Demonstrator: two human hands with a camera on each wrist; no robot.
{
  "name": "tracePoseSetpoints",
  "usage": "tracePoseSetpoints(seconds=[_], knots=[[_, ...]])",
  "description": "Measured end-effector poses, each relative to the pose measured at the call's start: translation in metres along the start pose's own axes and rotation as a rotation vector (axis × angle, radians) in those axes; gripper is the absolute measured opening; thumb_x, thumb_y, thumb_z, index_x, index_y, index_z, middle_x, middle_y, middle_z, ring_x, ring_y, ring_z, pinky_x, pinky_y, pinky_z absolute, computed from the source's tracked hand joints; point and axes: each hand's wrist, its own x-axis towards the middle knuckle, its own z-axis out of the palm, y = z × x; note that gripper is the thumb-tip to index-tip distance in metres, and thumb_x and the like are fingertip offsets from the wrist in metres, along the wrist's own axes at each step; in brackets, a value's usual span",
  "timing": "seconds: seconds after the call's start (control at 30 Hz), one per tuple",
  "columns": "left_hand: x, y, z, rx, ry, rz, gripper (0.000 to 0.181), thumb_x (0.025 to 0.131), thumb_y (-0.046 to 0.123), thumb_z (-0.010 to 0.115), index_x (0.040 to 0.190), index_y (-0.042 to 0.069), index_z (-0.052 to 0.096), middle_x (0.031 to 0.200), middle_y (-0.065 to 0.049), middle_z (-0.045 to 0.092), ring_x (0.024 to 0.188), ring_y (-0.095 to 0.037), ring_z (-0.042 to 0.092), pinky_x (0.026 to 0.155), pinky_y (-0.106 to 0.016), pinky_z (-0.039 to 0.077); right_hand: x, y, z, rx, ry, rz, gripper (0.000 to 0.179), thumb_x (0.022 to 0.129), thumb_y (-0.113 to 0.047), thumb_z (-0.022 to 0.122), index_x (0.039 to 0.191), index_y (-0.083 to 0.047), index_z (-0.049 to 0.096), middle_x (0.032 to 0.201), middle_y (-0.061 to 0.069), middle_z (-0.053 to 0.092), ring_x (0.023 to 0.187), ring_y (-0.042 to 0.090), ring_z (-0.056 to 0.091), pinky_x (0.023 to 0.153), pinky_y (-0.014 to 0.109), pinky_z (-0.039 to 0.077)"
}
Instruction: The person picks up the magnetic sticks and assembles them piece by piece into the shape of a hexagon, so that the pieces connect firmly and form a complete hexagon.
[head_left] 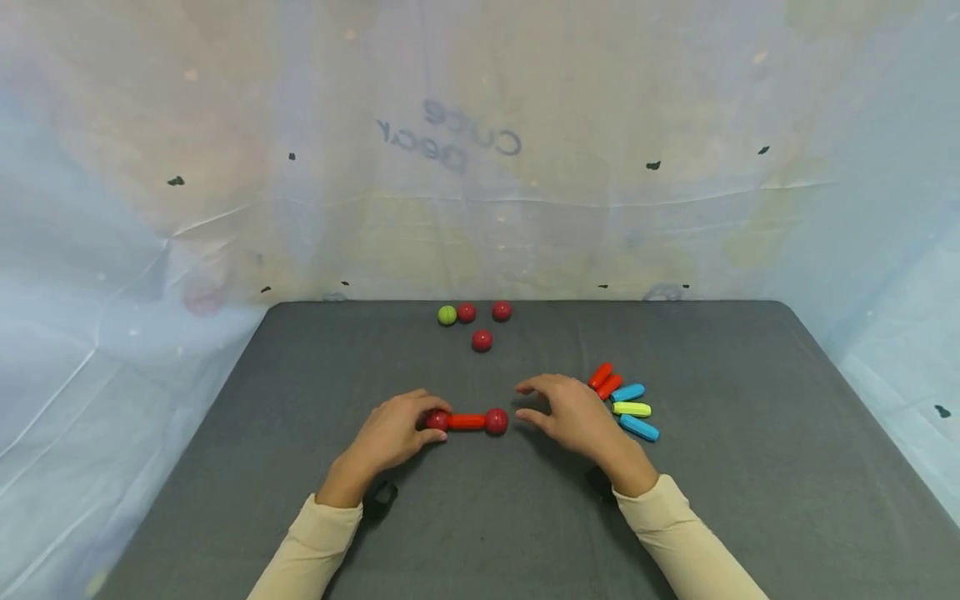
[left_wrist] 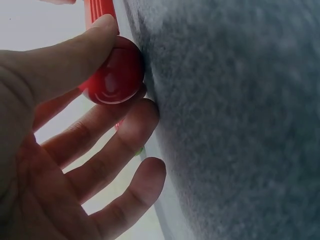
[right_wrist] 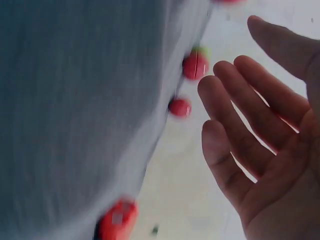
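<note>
On the grey table lies a red stick with a red ball at either end, like a small dumbbell. My left hand pinches the left red ball between thumb and fingers, the other fingers spread beside it. At the opposite end, the right red ball touches the stick and no hand. To the right of that ball and apart from it, my right hand hovers with relaxed fingers. Nothing sits between its thumb and fingers in the right wrist view.
Toward the far edge of the table are a green ball and several loose red balls. Loose sticks lie just beyond my right hand: red, blue and yellow. A pale sheet hangs behind.
</note>
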Motion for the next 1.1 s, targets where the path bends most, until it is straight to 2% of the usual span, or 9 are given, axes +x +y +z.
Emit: tracePoseSetpoints(seconds=[0.23,0.33,0.57,0.7,0.83,1.1], knots=[[-0.001,-0.002,-0.004,0.008,0.017,-0.011,0.034,0.076,0.032,0.080,0.108,0.025,0.071,0.101,0.008,0.065,0.086,-0.011,0.059,0.078,-0.041,0.049,-0.004,0.042,-0.031,-0.011,0.059,0.083,0.036,0.086,-0.031,0.072,0.118,-0.015,0.067,0.115,0.003,0.067,0.094,0.019,0.065,0.078,0.042,0.052],[-0.001,-0.003,-0.005,0.011,0.014,-0.012,0.034,0.077,0.032,0.080,0.108,0.025,0.071,0.102,0.008,0.065,0.087,-0.011,0.059,0.079,-0.041,0.049,-0.008,0.061,-0.041,-0.009,0.063,0.145,0.037,0.088,-0.029,0.071,0.121,-0.014,0.066,0.117,0.007,0.066,0.094,0.022,0.065,0.078,0.045,0.052],[-0.002,-0.005,-0.005,0.015,0.008,-0.032,0.034,0.077,0.033,0.080,0.108,0.024,0.071,0.102,0.007,0.066,0.087,-0.011,0.059,0.078,-0.041,0.049,-0.017,0.088,-0.053,0.008,0.003,0.245,0.038,0.091,-0.025,0.067,0.126,-0.012,0.062,0.126,0.011,0.061,0.109,0.030,0.059,0.085,0.051,0.049],[-0.001,-0.007,-0.006,0.025,0.012,-0.030,0.034,0.077,0.034,0.080,0.108,0.024,0.071,0.102,0.006,0.066,0.086,-0.011,0.059,0.078,-0.041,0.049,-0.017,0.094,-0.052,0.003,-0.031,0.258,0.038,0.090,-0.022,0.068,0.126,-0.010,0.061,0.126,0.014,0.060,0.111,0.033,0.058,0.087,0.053,0.048],[-0.001,-0.010,-0.008,0.025,-0.015,-0.041,0.034,0.076,0.034,0.081,0.108,0.024,0.071,0.098,0.008,0.065,0.081,-0.009,0.056,0.077,-0.038,0.049,-0.015,0.097,-0.047,0.001,-0.055,0.244,0.039,0.089,-0.020,0.069,0.125,-0.008,0.062,0.125,0.015,0.060,0.111,0.033,0.058,0.090,0.053,0.047],[-0.003,-0.019,-0.016,0.023,-0.050,-0.023,0.035,0.078,0.033,0.079,0.110,0.023,0.070,0.097,0.009,0.064,0.085,-0.010,0.058,0.079,-0.040,0.049,-0.011,0.098,-0.039,-0.013,-0.054,0.191,0.033,0.090,-0.015,0.066,0.122,-0.006,0.064,0.124,0.016,0.061,0.116,0.036,0.054,0.094,0.054,0.044]])
